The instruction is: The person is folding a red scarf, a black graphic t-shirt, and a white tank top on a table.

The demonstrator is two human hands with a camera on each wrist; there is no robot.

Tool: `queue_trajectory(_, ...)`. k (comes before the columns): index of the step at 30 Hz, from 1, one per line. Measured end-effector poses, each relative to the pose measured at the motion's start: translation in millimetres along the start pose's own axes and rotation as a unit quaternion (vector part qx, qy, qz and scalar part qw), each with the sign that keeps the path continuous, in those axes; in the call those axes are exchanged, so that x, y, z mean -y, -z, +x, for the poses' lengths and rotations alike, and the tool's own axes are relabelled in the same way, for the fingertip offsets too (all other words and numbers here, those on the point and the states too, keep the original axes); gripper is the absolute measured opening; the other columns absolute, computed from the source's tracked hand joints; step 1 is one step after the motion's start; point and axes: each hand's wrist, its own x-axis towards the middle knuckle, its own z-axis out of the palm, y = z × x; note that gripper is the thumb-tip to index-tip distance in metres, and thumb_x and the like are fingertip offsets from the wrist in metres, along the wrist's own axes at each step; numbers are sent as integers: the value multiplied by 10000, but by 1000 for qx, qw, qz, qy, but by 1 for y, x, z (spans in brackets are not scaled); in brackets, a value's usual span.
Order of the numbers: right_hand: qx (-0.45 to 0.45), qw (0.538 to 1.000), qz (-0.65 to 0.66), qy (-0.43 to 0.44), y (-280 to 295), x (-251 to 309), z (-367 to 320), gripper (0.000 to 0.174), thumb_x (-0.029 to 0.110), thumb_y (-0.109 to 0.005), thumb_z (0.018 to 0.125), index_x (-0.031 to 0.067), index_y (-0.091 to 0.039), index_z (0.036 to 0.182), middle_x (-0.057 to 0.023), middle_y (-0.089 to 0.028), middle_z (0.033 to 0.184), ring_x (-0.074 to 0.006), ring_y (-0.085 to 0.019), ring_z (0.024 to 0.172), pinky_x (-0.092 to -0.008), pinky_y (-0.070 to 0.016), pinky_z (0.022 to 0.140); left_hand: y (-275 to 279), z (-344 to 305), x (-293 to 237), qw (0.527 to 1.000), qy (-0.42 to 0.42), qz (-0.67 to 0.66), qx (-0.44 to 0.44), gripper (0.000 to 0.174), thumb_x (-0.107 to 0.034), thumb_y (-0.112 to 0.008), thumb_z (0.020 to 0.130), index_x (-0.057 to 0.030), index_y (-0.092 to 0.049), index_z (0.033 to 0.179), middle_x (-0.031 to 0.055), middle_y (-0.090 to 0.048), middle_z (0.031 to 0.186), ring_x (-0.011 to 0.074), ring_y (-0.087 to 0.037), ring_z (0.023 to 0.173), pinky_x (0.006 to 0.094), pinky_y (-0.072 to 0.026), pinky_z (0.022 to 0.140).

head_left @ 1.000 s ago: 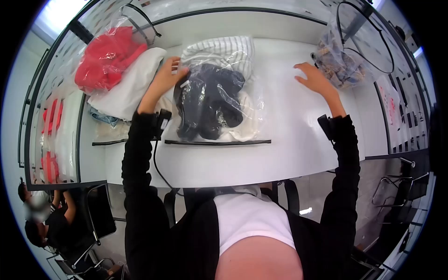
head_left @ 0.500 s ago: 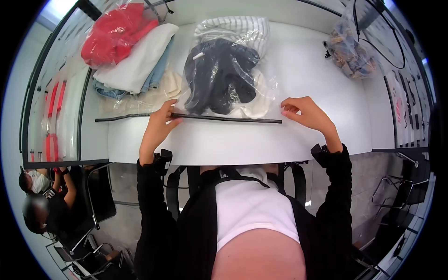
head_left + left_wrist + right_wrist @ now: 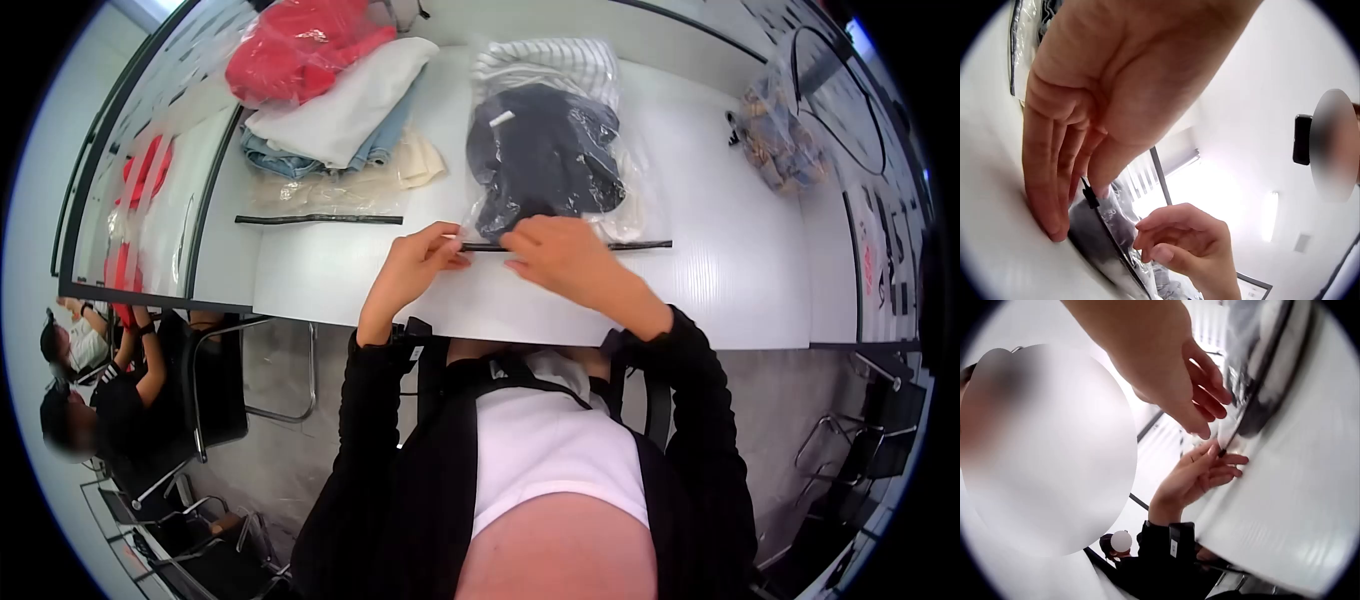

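A clear bag (image 3: 645, 190) holding a dark garment (image 3: 535, 140), with striped and cream cloth, lies flat in the head view. Along its near edge runs a black closure strip (image 3: 640, 244). My left hand (image 3: 408, 272) pinches the strip's left end between thumb and fingers; a small black slider (image 3: 1090, 197) shows by the thumb in the left wrist view. My right hand (image 3: 575, 262) is over the strip just to the right, palm down, its fingers loosely bent. In the right wrist view the right hand (image 3: 1166, 369) has nothing between its fingers.
To the left is a pile: a bagged red garment (image 3: 300, 50), a white one (image 3: 340, 110), blue denim (image 3: 285, 162) and a bag with a black strip (image 3: 320, 219). A bag of brownish items (image 3: 785, 150) stands at the right. People sit beyond the table's left side.
Both hands have come back to the bag's near edge and closer together, the right moving left. The left now pinches the strip's end. The view has shifted, so the table's items appear moved.
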Motion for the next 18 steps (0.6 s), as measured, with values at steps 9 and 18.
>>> queue_trajectory(9, 1, 987, -98, 129, -40, -4, 28, 167, 100, -596, 645, 50, -531, 790, -39, -486, 742, -156, -555, 655, -259, -453, 539, 8, 4, 1, 995, 46, -19, 83, 201, -159, -472, 904, -12, -529, 779, 17, -536, 628, 78, -471, 544, 210, -385, 504)
queue_trajectory(18, 10, 983, -112, 142, -47, -7, 34, 159, 133, -598, 670, 37, -536, 781, -38, -510, 659, -154, -576, 551, -265, -447, 468, 11, 10, -17, 985, 81, -12, 154, 153, -98, -439, 863, -28, -526, 759, -13, -480, 627, 62, -418, 567, 196, -313, 512)
